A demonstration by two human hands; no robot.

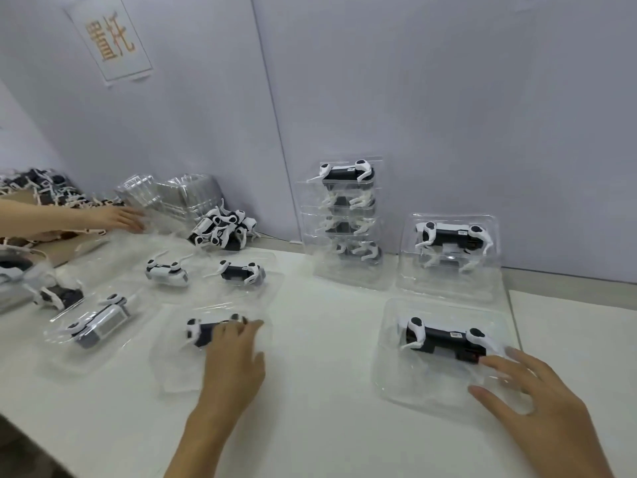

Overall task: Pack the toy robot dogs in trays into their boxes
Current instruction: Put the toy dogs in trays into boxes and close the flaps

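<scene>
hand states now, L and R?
Left hand: open, fingers resting on a toy dog in its tray.
Right hand: open, fingers spread on the clear tray.

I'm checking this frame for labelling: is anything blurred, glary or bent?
Head view: even, soft light; the clear tray by the right hand shows faint glare; the far-left toy pile is smeared; wide-angle lens bends the wall seam.
</scene>
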